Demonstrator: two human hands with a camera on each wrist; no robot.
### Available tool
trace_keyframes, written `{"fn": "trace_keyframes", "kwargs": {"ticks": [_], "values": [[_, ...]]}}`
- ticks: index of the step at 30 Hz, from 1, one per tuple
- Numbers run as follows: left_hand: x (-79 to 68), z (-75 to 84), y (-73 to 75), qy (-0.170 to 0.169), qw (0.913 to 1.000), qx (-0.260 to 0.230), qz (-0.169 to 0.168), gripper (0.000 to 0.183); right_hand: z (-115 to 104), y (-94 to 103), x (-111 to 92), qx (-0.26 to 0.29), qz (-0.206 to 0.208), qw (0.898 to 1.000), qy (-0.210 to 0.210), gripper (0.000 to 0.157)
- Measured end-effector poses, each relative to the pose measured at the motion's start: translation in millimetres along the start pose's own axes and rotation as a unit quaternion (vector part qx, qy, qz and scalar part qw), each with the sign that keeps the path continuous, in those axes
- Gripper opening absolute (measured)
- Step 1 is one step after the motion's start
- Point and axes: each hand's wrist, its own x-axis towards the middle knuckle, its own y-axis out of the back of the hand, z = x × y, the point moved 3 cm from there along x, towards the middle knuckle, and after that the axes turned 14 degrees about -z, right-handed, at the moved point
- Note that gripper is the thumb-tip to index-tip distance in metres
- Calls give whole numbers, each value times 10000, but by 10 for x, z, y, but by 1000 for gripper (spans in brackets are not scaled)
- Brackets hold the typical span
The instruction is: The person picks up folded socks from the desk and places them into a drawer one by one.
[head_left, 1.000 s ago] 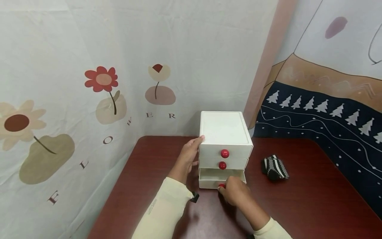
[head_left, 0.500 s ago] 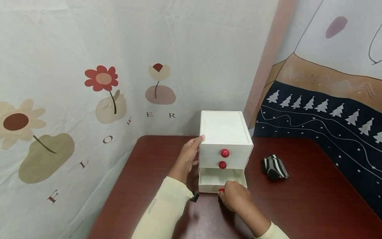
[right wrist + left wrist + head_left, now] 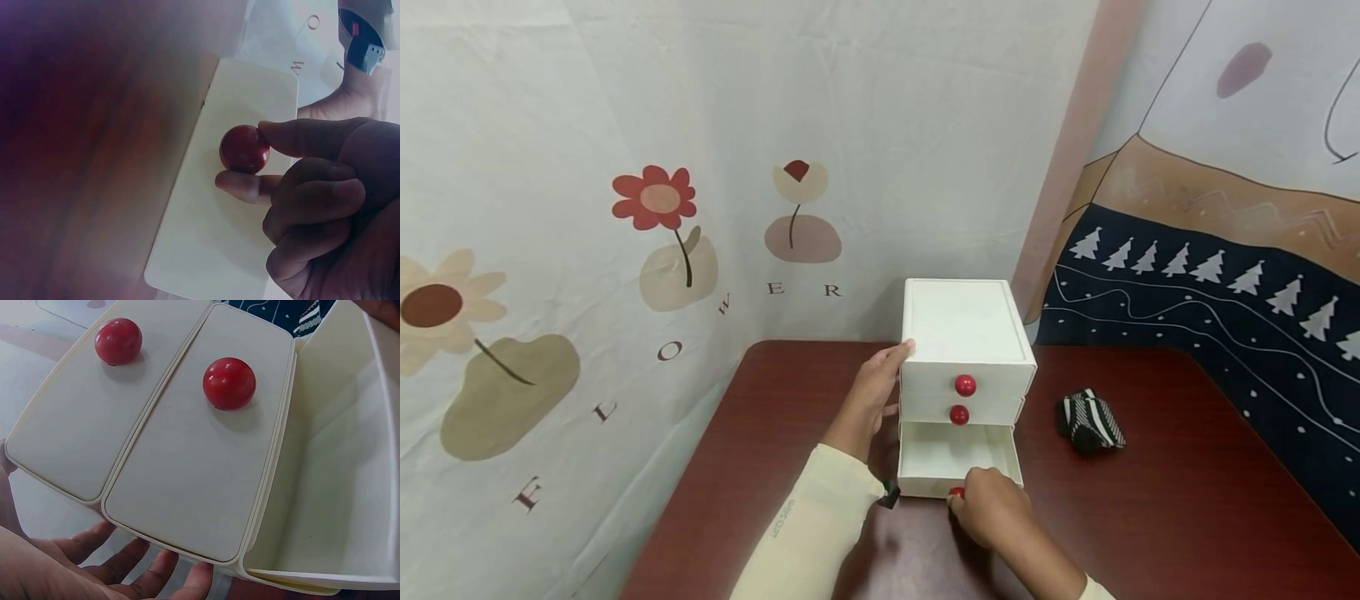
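A white three-drawer mini cabinet [image 3: 966, 321] stands on the table, each drawer fitted with a round red knob. My left hand [image 3: 876, 383] rests against its left side, thumb at the top edge; the left wrist view shows the fingertips spread along that side. The bottom drawer [image 3: 925, 487] is pulled well out, and no object shows inside it. With thumb and index finger, my right hand [image 3: 996, 508] pinches the bottom drawer's knob [image 3: 240, 149], the other fingers curled in. Both upper drawers are closed, their knobs [image 3: 119, 341] side by side in the left wrist view.
To the right of the cabinet lies a folded black-and-white patterned cloth item [image 3: 1088, 421], sock-like in look. The dark red table [image 3: 1187, 500] backs onto a printed cloth wall [image 3: 865, 167] with flowers and letters.
The bottom drawer has slid further out toward me, with my right hand drawing back on its knob. My left hand and the cabinet body have stayed in place.
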Motion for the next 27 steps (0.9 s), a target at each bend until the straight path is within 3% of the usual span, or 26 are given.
{"fn": "trace_keyframes", "kwargs": {"ticks": [21,27], "values": [[20,-35,9,-18,10000,-46,-6,81,-32,-60,-65,-126,89,9999,-8,46],[13,-30,8,-10,10000,-10,-1,81,-8,27,-119,-80,-185,9998,-96,50]]}}
